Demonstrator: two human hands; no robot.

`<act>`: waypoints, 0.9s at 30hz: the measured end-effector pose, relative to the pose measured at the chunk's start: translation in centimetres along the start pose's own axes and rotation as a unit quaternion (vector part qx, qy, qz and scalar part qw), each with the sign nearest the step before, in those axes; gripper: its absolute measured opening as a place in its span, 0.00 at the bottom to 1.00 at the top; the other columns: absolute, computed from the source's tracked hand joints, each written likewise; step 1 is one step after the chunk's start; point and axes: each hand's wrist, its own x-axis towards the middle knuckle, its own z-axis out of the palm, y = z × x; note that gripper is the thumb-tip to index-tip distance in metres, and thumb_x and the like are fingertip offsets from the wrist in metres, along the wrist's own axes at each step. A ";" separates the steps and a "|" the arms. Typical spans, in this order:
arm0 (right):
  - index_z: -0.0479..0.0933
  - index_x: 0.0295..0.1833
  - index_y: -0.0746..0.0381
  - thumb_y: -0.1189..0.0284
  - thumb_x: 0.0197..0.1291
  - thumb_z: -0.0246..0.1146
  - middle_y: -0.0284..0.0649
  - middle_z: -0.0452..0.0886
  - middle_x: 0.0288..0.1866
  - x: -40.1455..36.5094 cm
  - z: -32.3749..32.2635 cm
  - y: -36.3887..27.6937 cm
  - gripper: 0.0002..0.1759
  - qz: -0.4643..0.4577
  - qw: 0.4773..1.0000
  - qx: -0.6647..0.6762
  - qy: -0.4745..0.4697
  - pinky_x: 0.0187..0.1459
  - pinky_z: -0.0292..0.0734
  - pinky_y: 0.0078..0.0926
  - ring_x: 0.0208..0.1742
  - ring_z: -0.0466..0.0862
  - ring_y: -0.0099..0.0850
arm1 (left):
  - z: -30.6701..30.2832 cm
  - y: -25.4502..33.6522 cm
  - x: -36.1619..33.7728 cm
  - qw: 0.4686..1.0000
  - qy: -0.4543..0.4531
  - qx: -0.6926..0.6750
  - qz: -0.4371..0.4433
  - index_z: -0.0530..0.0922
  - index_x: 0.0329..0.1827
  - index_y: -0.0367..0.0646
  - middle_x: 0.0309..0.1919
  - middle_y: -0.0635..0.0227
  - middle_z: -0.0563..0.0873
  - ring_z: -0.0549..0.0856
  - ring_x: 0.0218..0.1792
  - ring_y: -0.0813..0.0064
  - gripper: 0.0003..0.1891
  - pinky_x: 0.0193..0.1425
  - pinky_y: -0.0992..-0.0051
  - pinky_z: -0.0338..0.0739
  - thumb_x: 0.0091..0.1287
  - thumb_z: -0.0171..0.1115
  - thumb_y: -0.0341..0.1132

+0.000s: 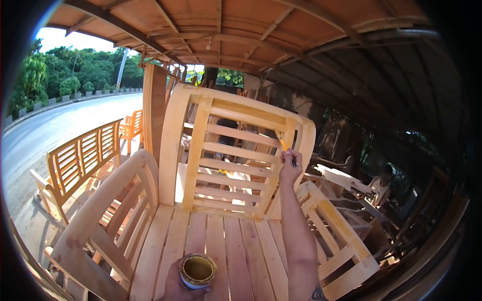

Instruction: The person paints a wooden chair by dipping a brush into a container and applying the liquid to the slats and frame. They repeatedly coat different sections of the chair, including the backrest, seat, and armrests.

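From the head view, there was the right hand [291, 165], fingers closed around a slim yellow-handled brush [284, 144], its tip up by the right upright of a pale wooden slatted backrest [238, 152]! Low down, the left hand [173, 285] gripped a small round can with a yellow-stained rim [198, 284], above the plank seat [232, 251], well below the brush.

The chair back [202, 145] is pale tan with yellow patches, the seat slats [215, 236] mix pinkish and cream, the brush [283, 144] shows orange-yellow, the can [198, 271] ochre inside.
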 end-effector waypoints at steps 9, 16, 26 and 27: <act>0.86 0.54 0.59 0.67 0.69 0.69 0.30 0.85 0.36 -3.5 8.1 -3.8 0.12 -0.047 0.979 -0.128 -0.150 0.41 0.76 0.20 0.34 0.77 0.17 | 0.1 -0.1 0.0 1.000 -0.002 -0.001 -0.004 0.61 0.72 0.33 0.64 0.54 0.80 0.81 0.66 0.64 0.52 0.72 0.62 0.76 0.48 0.89 0.34; 0.84 0.53 0.63 0.70 0.70 0.67 0.33 0.84 0.34 1.9 3.3 -0.7 0.11 -0.008 0.994 -0.083 -0.076 0.38 0.76 0.20 0.34 0.79 0.19 | -0.1 -0.2 -0.2 1.000 -0.002 -0.007 -0.003 0.61 0.72 0.33 0.64 0.54 0.80 0.81 0.66 0.64 0.52 0.72 0.62 0.76 0.48 0.89 0.34; 0.84 0.50 0.63 0.69 0.67 0.69 0.35 0.85 0.31 1.4 -0.5 -3.1 0.11 -0.093 0.964 -0.236 -0.080 0.37 0.78 0.22 0.32 0.80 0.20 | -0.2 -0.2 -0.3 1.000 0.000 -0.014 0.000 0.60 0.72 0.32 0.65 0.54 0.80 0.81 0.66 0.64 0.53 0.72 0.62 0.76 0.48 0.89 0.34; 0.84 0.50 0.63 0.70 0.67 0.69 0.36 0.85 0.31 1.7 0.0 -2.9 0.10 -0.100 0.958 -0.255 -0.079 0.37 0.78 0.23 0.31 0.80 0.20 | -0.2 -0.2 -0.4 1.000 0.000 -0.016 0.001 0.60 0.72 0.32 0.65 0.54 0.80 0.81 0.66 0.64 0.53 0.72 0.62 0.76 0.48 0.89 0.34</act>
